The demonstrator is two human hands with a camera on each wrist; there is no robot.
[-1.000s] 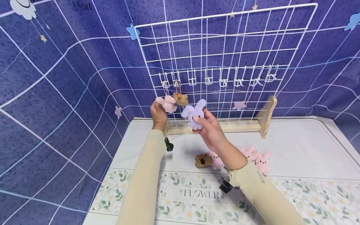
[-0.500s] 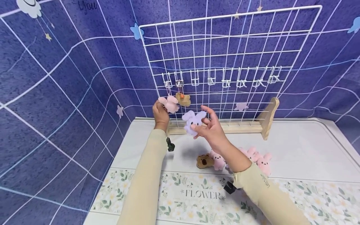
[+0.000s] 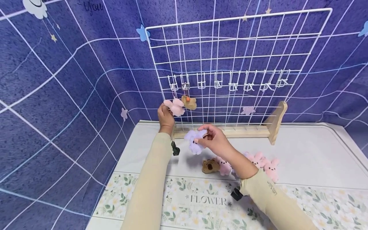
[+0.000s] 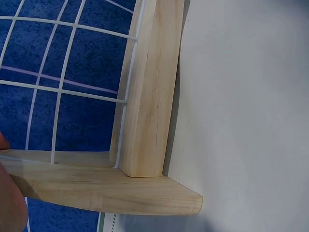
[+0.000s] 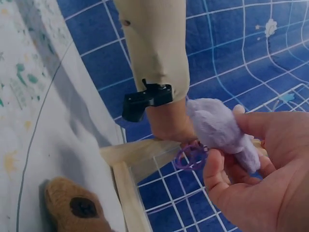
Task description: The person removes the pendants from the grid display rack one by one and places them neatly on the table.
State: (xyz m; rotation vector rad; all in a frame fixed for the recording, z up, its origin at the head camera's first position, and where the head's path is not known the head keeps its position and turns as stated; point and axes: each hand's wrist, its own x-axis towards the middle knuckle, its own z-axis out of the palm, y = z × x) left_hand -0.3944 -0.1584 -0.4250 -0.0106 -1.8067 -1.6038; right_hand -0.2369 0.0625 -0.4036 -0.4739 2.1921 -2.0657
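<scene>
My right hand [image 3: 218, 140] pinches a lilac plush bunny [image 3: 195, 146] between thumb and fingers, above the table in front of the rack. A purple ring [image 5: 189, 157] shows beside the bunny in the right wrist view. My left hand [image 3: 165, 118] holds the left end of the rack's wooden stand [image 4: 152, 96]; only part of its fingers shows in the left wrist view. Beside that hand, a pink plush bunny [image 3: 176, 108] hangs from a hook on the white wire rack [image 3: 238, 59]. A brown plush [image 3: 189, 103] with an orange bit hangs on the hook to its right.
A row of white hooks [image 3: 233, 86] runs rightward along the rack. On the table [image 3: 310, 153] lie a brown plush [image 3: 210, 166], a pink bunny [image 3: 224, 167] and more pink bunnies [image 3: 271, 169], partly behind my right arm. Blue patterned cloth [image 3: 72, 111] surrounds the table.
My right hand has lowered the lilac bunny from near the hanging plushes toward the table, and its fingers have shifted on it. My left hand stays at the stand.
</scene>
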